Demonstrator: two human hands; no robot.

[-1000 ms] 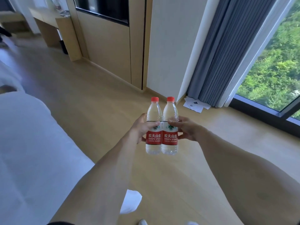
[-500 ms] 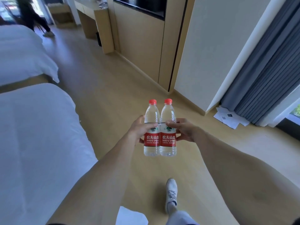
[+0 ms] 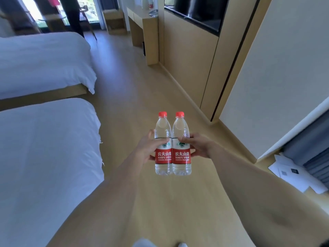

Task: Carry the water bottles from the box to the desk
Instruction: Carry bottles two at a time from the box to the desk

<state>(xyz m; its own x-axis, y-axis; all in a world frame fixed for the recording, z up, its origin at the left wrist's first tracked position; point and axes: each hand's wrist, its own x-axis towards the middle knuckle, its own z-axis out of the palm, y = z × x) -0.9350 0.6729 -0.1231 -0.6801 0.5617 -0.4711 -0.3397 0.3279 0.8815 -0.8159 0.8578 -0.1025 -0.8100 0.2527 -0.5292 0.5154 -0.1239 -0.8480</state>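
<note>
Two clear water bottles with red caps and red labels stand upright side by side in front of me, above the wooden floor. My left hand [image 3: 146, 148] grips the left bottle [image 3: 163, 154] around its middle. My right hand [image 3: 196, 146] grips the right bottle [image 3: 182, 154] the same way. The bottles touch each other. The wooden desk [image 3: 142, 18] stands far ahead against the right wall, with a few small items on its top. The box is out of view.
Two beds with white covers, the near one [image 3: 46, 157] and the far one [image 3: 42, 61], line the left side. A wood-panelled wall with a dark screen [image 3: 194, 13] runs along the right. White papers [image 3: 293, 173] lie on the floor at right. A person [image 3: 71, 13] stands far back.
The view has swung left and forward along the aisle; the window left the frame and the desk and far bed came into view. Both hands keep the same grip on the bottles.
</note>
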